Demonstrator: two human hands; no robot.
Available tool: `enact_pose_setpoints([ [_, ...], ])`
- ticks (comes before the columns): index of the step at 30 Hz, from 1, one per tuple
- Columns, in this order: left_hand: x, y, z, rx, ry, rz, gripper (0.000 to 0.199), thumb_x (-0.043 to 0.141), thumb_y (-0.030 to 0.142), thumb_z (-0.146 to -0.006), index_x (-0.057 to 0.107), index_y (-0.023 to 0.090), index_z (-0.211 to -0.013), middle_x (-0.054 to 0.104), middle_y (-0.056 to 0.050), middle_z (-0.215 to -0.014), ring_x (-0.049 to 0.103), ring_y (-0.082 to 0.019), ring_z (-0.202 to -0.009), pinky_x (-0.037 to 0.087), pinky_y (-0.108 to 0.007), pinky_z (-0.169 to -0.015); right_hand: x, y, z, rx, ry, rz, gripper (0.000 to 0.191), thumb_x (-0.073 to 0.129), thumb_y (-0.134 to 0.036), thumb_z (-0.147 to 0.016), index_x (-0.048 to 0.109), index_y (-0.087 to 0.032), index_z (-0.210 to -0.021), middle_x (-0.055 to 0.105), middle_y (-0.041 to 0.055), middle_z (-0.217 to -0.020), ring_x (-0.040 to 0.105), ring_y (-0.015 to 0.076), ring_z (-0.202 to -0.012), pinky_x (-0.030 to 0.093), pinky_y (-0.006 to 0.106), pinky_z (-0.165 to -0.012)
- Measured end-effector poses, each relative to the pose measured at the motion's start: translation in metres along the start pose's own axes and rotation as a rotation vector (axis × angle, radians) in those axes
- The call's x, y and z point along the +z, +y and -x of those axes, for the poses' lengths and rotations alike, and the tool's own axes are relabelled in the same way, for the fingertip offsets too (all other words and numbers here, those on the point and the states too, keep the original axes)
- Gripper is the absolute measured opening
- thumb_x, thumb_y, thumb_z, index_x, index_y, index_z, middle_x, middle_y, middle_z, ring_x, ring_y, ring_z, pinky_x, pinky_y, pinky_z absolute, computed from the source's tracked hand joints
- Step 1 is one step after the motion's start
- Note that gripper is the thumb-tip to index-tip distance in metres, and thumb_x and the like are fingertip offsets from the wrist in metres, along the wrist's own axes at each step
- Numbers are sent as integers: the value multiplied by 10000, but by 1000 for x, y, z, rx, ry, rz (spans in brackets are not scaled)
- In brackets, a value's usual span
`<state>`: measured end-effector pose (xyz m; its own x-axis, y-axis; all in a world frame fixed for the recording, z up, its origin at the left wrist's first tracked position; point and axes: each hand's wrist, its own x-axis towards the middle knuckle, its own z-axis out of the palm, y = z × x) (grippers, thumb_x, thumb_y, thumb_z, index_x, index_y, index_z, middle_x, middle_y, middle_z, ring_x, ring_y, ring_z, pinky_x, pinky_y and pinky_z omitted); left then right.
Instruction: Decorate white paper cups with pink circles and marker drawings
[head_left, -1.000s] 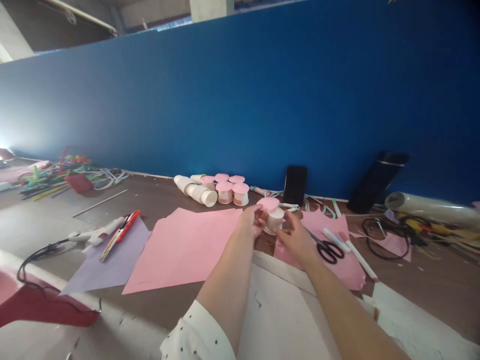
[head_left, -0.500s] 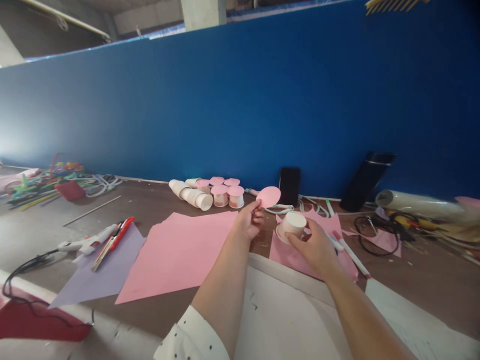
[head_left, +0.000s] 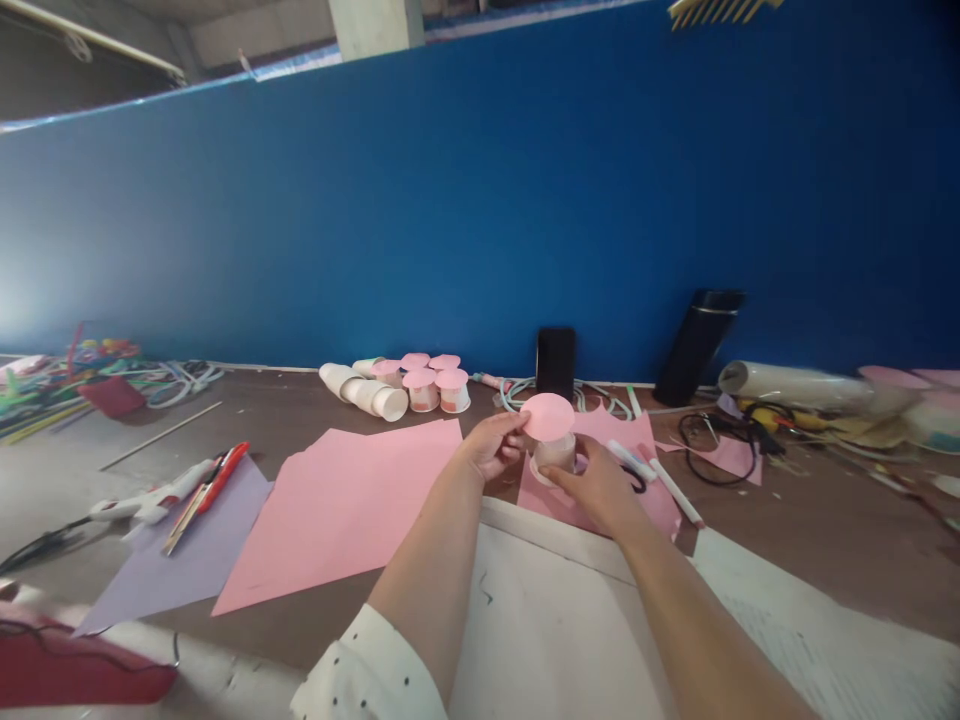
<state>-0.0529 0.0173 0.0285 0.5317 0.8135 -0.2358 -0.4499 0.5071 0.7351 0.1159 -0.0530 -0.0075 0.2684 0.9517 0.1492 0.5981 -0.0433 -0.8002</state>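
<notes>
A small white paper cup (head_left: pixel 553 463) is upside down, its wide rim lowest, by the cut pink paper sheet (head_left: pixel 652 500) on the brown table (head_left: pixel 285 410). A flat, round pink paper disc (head_left: pixel 547 417) lies over its narrow end, wider than the cup; whether the two touch cannot be told. The white printed sheet (head_left: pixel 810 630) at lower right carries lines too small to read. The left hand (head_left: pixel 491 447) has a pinching grip on the disc's left edge; the right hand's (head_left: pixel 600 487) grip wraps the cup's side, thumb in front.
</notes>
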Motion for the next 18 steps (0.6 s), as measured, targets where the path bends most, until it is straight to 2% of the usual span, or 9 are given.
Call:
enact_pose_setpoints([
  [4, 1, -2, -1, 0, -26, -24, 267, 768, 209, -731, 511, 138, -741, 398, 63, -616, 344, 13, -432, 201, -58, -355, -2, 1, 0, 37, 9, -146, 790, 815, -471, -552, 563, -197, -1249, 629, 148, -1219, 626, 309, -1027, 478, 379, -787],
  [9, -1, -6, -7, 10, -29, -52, 274, 788, 227, -705, 532, 139, -746, 382, 77, -584, 314, 17, -413, 192, -57, -352, -3, 0, 2, 38, -53, -237, 693, 825, -431, -553, 611, -212, -1175, 666, 118, -1156, 637, 299, -1004, 498, 371, -761],
  [13, -1, -7, -8, 7, -31, -67, 295, 804, 237, -681, 531, 140, -734, 387, 77, -576, 308, 14, -415, 187, -65, -356, -9, -9, 4, 64, -71, -274, 708, 817, -466, -574, 594, -216, -1198, 670, 108, -1158, 636, 285, -1013, 509, 361, -763],
  [16, 0, -7, -6, 14, -11, -105, 323, 820, 276, -663, 534, 142, -728, 400, 71, -580, 309, 9, -423, 182, -77, -361, -15, -11, 2, 73, -11, -298, 628, 793, -508, -596, 637, -221, -1132, 684, 102, -1122, 638, 277, -1007, 510, 339, -744],
  [18, 1, -7, -5, 29, 7, -127, 334, 826, 296, -656, 541, 140, -733, 406, 67, -584, 315, 6, -431, 178, -85, -364, -20, -8, -1, 99, 45, -335, 539, 740, -563, -642, 672, -218, -1051, 708, 87, -967, 657, 246, -866, 496, 308, -631],
])
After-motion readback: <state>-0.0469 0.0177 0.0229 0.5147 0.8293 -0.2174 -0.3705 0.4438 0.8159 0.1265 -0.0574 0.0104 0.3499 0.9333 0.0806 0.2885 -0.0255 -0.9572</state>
